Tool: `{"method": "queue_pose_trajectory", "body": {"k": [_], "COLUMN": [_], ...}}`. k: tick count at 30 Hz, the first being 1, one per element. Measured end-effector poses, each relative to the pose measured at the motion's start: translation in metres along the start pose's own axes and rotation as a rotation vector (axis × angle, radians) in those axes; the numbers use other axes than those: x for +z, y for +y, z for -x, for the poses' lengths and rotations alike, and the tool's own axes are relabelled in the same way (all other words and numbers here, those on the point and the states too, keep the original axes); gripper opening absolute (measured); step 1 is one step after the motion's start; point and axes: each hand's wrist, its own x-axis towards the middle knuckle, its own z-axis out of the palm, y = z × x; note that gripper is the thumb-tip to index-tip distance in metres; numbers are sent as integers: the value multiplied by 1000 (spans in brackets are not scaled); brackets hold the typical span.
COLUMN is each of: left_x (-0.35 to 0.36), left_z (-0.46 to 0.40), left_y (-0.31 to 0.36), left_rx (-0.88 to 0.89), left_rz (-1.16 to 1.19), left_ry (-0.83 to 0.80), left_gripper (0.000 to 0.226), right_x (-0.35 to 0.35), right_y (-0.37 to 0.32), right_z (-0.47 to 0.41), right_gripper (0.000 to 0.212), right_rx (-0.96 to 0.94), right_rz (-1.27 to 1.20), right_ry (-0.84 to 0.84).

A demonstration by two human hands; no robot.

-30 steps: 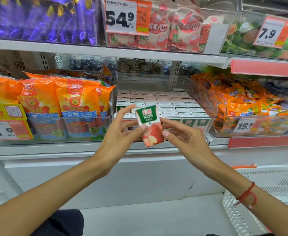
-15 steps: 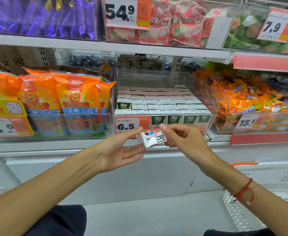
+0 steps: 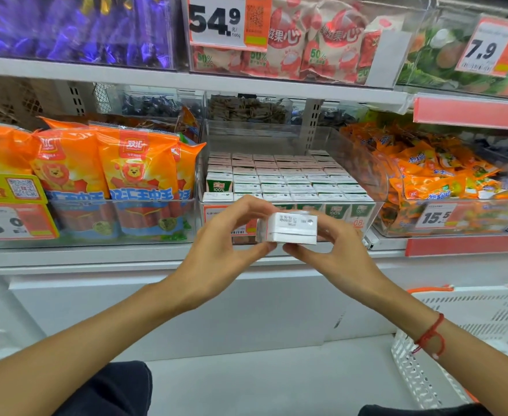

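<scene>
A small white juice carton (image 3: pixel 288 228) is held in front of the shelf, turned so a white face with printed text points at me. My left hand (image 3: pixel 225 244) grips its left end, fingers curled over the top and thumb beneath. From the right, my right hand (image 3: pixel 333 250) holds the other end, fingers behind the carton and thumb under it. Behind them a clear bin (image 3: pixel 375 187) on the shelf holds several rows of the same green and white cartons (image 3: pixel 288 183).
Orange sausage packs (image 3: pixel 135 169) fill the bin to the left, and orange snack packets (image 3: pixel 436 175) fill the one on the right. Price tags read 54.9, 7.9, 15.5. A white perforated basket (image 3: pixel 469 334) stands at lower right. Further goods sit on the upper shelf (image 3: pixel 186 82).
The carton was upright showing its apple front, then tipped on its side; now it shows a white printed face. My left hand has closed round its left end.
</scene>
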Motion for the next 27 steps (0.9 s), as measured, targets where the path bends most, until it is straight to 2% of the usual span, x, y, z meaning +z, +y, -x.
{"method": "queue_pose_trajectory", "body": {"k": [4, 6, 9, 12, 15, 17, 21, 25, 27], "left_x": [1, 2, -2, -13, -36, -51, -59, -57, -55], "left_z": [0, 0, -3, -10, -19, -23, -23, -18, -15], "left_y": [-5, -6, -7, -11, -25, -37, -55, -61, -64], "left_rx": [-44, -57, -74, -37, -17, -77, -157, -127, -126], "left_rz": [19, 54, 109, -81, -390, -496, -594, -627, -607], "left_ry": [28, 35, 17, 59, 276, 360, 298, 243, 255], "left_gripper": [36, 39, 43, 46, 46, 44, 54, 56, 56], "right_x": [0, 1, 7, 9, 8, 9, 21, 44, 52], "right_y": [-2, -6, -10, -11, -13, -15, -17, -10, -7], "right_z": [1, 3, 3, -8, -34, -57, -108, -142, -152], "right_gripper": [54, 62, 60, 54, 53, 53, 52, 54, 55], "right_rx": [-6, -68, -162, -199, -195, -206, -299, -273, -246], "right_rz": [27, 59, 111, 158, 175, 222, 340, 401, 347], "right_ry": [29, 56, 94, 120, 157, 174, 124, -5, -49]}}
